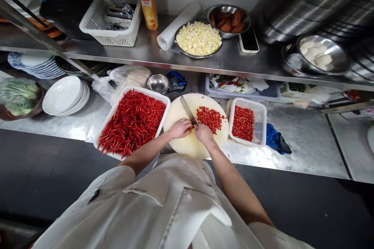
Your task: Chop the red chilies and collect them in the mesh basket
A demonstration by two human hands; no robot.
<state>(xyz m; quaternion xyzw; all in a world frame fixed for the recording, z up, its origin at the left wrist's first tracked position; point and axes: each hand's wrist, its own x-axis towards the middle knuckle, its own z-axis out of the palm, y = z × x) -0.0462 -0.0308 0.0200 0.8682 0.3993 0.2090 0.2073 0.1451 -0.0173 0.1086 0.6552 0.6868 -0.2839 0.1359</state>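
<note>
My right hand (203,134) is closed round the handle of a kitchen knife (187,108), whose blade points away over a round white cutting board (178,146). Just left of the blade, my left hand (181,128) rests on the board with bent fingers pressing on red chili peppers, only a little of which shows at the fingertips. A heap of chopped red chili (209,119) lies on the board right of the knife. Whole red chilies (133,120) fill a white tray on the left. To the right, a white basket (259,128) contains more chopped chili (243,123).
Behind the board are a small metal bowl (157,84), a blue glove (177,81) and a lilac tray (271,92). Another blue glove (277,139) lies right of the basket. A steel shelf (131,56) above carries bowls, a phone (249,42) and a chip tube (147,4). White plates (64,95) stand left.
</note>
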